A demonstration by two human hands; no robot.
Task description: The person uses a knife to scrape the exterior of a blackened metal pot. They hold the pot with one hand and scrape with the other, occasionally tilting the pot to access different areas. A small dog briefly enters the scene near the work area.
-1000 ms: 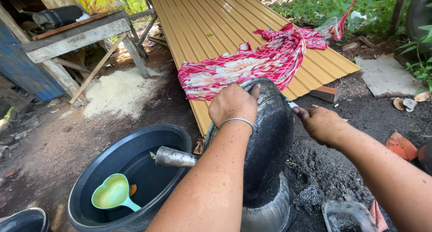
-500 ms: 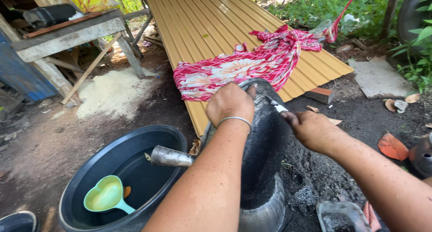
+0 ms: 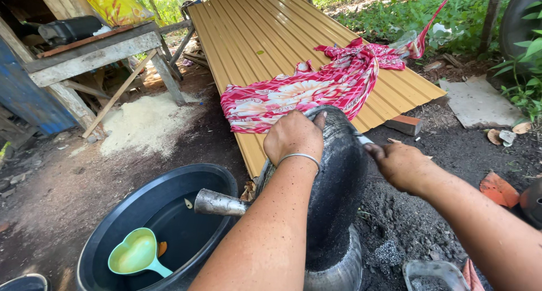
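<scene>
A soot-black round pan [image 3: 336,189] stands on its edge on a metal base [image 3: 339,274], its metal handle [image 3: 219,203] sticking out left. My left hand [image 3: 293,136], with a silver bangle on the wrist, grips the pan's top rim. My right hand [image 3: 398,164] is closed on a small metal blade [image 3: 364,139] pressed against the pan's blackened outer side. Black soot powder lies on the ground [image 3: 395,223] below my right arm.
A black tub [image 3: 104,248] of water with a green heart-shaped ladle [image 3: 135,254] sits at lower left. A yellow corrugated sheet [image 3: 271,37] carries a red floral cloth [image 3: 307,90]. A wooden bench [image 3: 90,51] stands back left, a sawdust pile [image 3: 144,121] beside it.
My right hand with the blade has shifted slightly along the pan's blackened side. My left hand keeps its hold on the rim; the view tilted a little.
</scene>
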